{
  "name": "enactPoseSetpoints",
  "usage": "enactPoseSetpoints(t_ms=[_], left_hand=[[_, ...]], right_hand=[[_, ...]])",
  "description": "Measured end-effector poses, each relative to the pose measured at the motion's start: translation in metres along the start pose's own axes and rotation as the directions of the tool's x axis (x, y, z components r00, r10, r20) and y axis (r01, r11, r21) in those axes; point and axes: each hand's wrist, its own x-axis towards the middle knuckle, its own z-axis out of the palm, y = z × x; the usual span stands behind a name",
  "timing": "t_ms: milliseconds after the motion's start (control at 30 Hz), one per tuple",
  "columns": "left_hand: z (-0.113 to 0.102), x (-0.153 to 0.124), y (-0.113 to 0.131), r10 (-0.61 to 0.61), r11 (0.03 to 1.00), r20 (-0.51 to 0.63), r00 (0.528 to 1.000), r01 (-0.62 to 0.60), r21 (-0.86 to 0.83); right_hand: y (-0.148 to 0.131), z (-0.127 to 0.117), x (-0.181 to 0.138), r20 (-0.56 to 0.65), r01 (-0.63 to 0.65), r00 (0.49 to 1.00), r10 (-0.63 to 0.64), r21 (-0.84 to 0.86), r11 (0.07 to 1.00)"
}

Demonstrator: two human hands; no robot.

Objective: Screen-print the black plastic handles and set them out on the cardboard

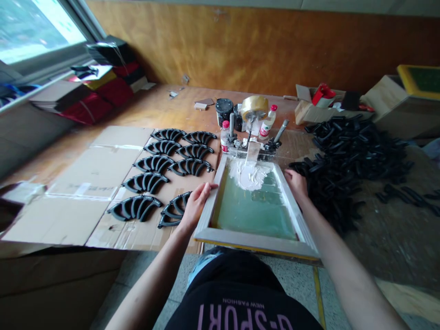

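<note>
A wooden screen-printing frame (256, 242) with a green mesh lies in front of me, hinged at its far end. White ink (249, 175) is heaped at the far end of the mesh, with a squeegee (253, 151) standing in it. My left hand (195, 203) grips the frame's left rail, fingers curled over its edge. My right hand (296, 183) holds the right rail near the far corner. Several black curved plastic parts (161, 176) lie in two rows on flattened cardboard (85, 183) to the left.
A large heap of the same black parts (347, 156) sits to the right. Behind the frame stand small bottles (225, 136), a dark jar (224, 110) and a tape roll (254, 107). Boxes (388, 98) fill the far right, stacked materials (99, 87) the far left by a window.
</note>
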Motion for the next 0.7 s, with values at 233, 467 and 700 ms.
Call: enactPoseSetpoints(t_ms=[233,467,700], left_hand=[[0.007,0.000,-0.087,-0.145,0.981,0.053,0.988,0.136,0.137],[0.010,0.004,-0.101,-0.158,0.978,0.031,0.987,0.152,0.143],[0.011,0.003,-0.099,-0.168,0.981,0.027,0.985,0.165,0.102]], right_hand=[[-0.080,0.014,0.035,-0.208,0.447,0.869,-0.449,-0.060,0.893],[-0.105,0.034,0.009,0.177,0.640,0.766,-0.618,-0.119,0.759],[-0.092,0.008,-0.018,0.287,0.798,0.563,-0.775,0.057,0.600]])
